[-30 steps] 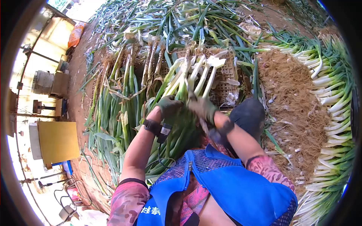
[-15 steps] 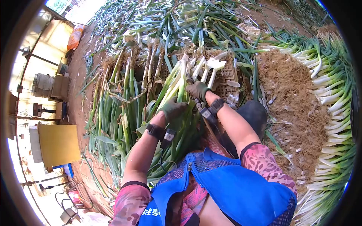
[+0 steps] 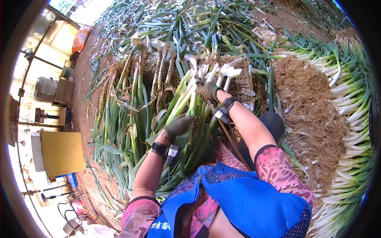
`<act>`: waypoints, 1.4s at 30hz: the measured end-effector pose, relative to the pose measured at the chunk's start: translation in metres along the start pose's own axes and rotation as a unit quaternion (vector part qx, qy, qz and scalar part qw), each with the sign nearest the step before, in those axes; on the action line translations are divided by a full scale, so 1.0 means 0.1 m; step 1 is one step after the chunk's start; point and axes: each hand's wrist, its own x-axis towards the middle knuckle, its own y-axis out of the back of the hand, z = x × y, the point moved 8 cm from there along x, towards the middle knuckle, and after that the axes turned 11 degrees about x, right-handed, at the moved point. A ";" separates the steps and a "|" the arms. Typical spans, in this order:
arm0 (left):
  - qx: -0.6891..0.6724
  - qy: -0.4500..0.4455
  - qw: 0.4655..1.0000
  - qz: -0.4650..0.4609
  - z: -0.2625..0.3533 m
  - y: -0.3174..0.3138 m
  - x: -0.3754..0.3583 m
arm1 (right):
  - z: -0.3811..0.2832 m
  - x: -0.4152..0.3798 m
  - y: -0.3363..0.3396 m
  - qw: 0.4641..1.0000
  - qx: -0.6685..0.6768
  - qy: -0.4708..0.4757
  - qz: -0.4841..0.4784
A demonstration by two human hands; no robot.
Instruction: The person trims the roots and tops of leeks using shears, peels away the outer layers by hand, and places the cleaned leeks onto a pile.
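My left hand (image 3: pixel 178 127), in a dark glove, is closed around the green leaves of a large green onion (image 3: pixel 193 104), whose white end points away from me. Just beyond it, my gloved right hand (image 3: pixel 209 92) grips an air gun (image 3: pixel 199 83) that is largely hidden by the fingers. A brown hose (image 3: pixel 231 139) runs from this tool down toward my lap. Peeled white onion ends (image 3: pixel 229 72) lie beside the right hand, over a woven crate (image 3: pixel 243 81). Unpeeled green onions (image 3: pixel 127 103) with dry, rooty ends are heaped to the left.
Cut roots (image 3: pixel 309 119) cover the ground on the right, bordered by a long row of cleaned green onions (image 3: pixel 353 131). Leaf waste (image 3: pixel 190 23) is strewn at the far side. A yellow board (image 3: pixel 63 154) stands at the left near the wall.
My left hand has moved slightly down and left along the green onion. The right hand stays near the white ends with the air gun, and its forearm has shifted a little right.
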 end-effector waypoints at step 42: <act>0.446 -0.269 0.748 0.412 2.67 2.70 -2.48 | -0.65 -1.70 0.29 0.713 0.622 -0.287 0.149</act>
